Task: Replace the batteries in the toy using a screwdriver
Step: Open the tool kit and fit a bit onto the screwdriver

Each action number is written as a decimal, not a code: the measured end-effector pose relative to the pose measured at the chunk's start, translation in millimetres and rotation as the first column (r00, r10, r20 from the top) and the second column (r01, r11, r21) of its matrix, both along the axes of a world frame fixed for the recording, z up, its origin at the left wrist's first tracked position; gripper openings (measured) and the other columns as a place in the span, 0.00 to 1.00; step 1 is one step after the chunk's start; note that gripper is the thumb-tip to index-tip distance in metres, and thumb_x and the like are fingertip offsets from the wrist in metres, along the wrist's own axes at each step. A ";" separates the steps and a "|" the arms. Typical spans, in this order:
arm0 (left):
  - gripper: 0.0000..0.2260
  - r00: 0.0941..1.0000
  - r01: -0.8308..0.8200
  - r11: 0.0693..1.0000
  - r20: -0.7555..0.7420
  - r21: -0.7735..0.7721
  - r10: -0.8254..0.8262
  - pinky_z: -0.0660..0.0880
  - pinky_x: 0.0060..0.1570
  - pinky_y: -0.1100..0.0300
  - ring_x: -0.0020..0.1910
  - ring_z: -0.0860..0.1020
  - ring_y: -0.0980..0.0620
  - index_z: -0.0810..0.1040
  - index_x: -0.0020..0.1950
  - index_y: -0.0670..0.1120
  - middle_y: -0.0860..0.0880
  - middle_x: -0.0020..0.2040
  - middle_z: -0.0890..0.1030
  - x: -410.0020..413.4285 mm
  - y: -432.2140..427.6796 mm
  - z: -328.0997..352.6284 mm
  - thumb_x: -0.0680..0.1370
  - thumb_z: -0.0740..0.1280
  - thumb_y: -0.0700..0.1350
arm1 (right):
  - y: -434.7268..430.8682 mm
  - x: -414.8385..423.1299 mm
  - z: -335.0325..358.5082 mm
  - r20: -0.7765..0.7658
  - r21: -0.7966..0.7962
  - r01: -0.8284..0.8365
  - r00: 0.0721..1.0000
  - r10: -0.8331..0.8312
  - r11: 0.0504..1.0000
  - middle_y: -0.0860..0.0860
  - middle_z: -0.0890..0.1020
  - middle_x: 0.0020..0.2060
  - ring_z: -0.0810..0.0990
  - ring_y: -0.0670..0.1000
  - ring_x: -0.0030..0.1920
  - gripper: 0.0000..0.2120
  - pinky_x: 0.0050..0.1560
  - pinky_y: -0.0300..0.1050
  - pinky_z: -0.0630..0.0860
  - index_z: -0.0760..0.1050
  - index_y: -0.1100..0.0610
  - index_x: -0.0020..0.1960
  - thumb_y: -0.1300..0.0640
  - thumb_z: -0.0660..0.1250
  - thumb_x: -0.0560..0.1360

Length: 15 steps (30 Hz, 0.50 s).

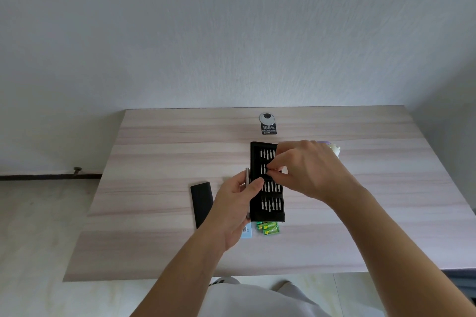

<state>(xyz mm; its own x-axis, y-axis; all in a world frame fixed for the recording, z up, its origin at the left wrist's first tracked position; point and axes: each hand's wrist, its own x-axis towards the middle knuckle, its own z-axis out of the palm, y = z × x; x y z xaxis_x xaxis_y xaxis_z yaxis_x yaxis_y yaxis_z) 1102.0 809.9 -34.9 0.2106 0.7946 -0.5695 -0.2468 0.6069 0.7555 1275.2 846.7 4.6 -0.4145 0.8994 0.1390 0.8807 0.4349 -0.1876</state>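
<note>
Steel bit (265, 169) pinched by the right hand (309, 170) should come straight up from the case (254, 204), while the left hand (231, 203) grips the driver (247, 175) steady.

The screwdriver (247, 178), a slim silver shaft, stands nearly upright in the left grip (235, 203) at the left edge of the open black bit case (266, 215). The case lies lengthwise, near to far, mid-surface and holds four rows of silver bits, and the right grip (304, 170) pinches a bit (266, 169) in the second row from the far end. The batteries (268, 228), green and yellow, lie clustered just beside the case's near end, and the toy (335, 149), white with purple, shows only partly beyond the right grip.
</note>
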 end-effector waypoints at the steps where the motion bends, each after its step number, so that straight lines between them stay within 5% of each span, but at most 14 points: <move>1: 0.11 1.000 0.002 1.000 0.000 0.000 -0.002 0.79 0.59 0.39 0.55 0.84 0.41 0.79 0.64 0.44 0.42 0.55 0.86 0.4 0.4 -0.7 0.82 0.64 0.39 | 0.3 0.7 -1.6 -0.006 0.006 -0.003 1.000 0.003 1.000 0.44 0.79 0.36 0.76 0.54 0.31 0.10 0.30 0.42 0.69 0.83 0.46 0.39 0.46 0.66 0.74; 4: 0.11 1.000 0.004 1.000 0.000 -0.001 -0.004 0.79 0.58 0.41 0.53 0.85 0.43 0.80 0.63 0.44 0.43 0.54 0.86 0.6 1.1 -1.2 0.82 0.64 0.39 | 0.7 3.5 -6.8 -0.005 0.016 -0.009 1.000 0.009 1.000 0.44 0.79 0.36 0.76 0.54 0.30 0.12 0.30 0.43 0.71 0.83 0.47 0.40 0.46 0.62 0.74; 8: 0.11 1.000 0.002 1.000 -0.016 0.003 -0.002 0.80 0.57 0.40 0.54 0.84 0.42 0.80 0.63 0.45 0.43 0.54 0.86 0.3 1.5 -2.1 0.82 0.64 0.40 | 2.2 9.1 -4.4 -0.056 -0.006 -0.032 0.998 0.032 0.999 0.43 0.81 0.39 0.79 0.53 0.33 0.04 0.31 0.45 0.75 0.85 0.44 0.44 0.46 0.72 0.74; 15: 0.10 1.000 -0.002 1.000 -0.024 0.006 0.002 0.79 0.59 0.39 0.55 0.84 0.42 0.80 0.63 0.45 0.43 0.54 0.86 1.4 3.8 1.0 0.82 0.64 0.40 | 2.4 8.3 -3.8 -0.119 -0.004 -0.015 0.993 0.015 1.000 0.41 0.81 0.40 0.81 0.50 0.34 0.01 0.32 0.47 0.75 0.84 0.43 0.45 0.48 0.74 0.73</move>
<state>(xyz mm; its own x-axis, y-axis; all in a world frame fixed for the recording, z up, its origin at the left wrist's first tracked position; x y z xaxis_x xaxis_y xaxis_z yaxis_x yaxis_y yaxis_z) 1103.4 813.7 -33.9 0.1950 0.7981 -0.5701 -0.2295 0.6023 0.7646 1283.4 849.1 0.8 -0.4085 0.8940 0.1838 0.8454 0.4466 -0.2932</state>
